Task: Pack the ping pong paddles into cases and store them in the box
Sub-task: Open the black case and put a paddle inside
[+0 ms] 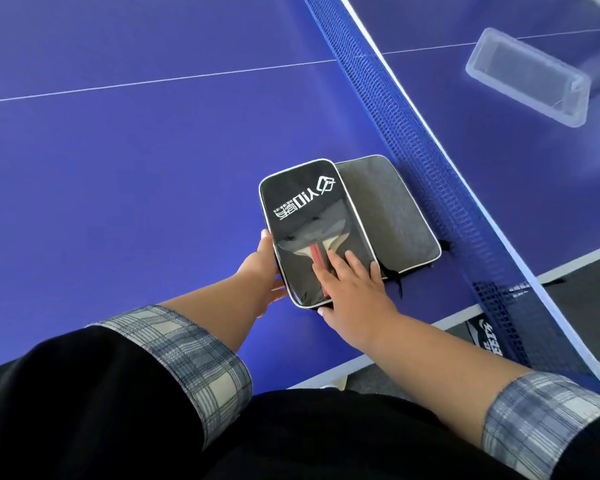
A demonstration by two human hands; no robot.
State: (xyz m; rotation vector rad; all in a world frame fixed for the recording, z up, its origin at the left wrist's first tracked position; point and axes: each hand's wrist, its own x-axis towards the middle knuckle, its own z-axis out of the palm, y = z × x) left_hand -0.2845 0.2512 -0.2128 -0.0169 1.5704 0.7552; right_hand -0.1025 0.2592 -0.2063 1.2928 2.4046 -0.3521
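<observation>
A black paddle case (302, 199) with white piping and a white logo lies on the blue table (136, 150). Through its clear window a paddle (312, 252) shows, pale wood with a red-striped handle. This case rests partly on a second, grey case (392, 213) beside the net. My left hand (262, 271) grips the black case's left edge, thumb on top. My right hand (352, 285) lies flat on the case's near end, fingers spread over the handle. A clear plastic box (530, 76) stands across the net at the upper right.
The blue net (420, 161) runs diagonally from the top centre to the lower right, between the cases and the box. The table's white-lined edge (413, 329) passes just below my right hand, with dark floor beyond. Black zipper pulls (395, 278) stick out under the cases.
</observation>
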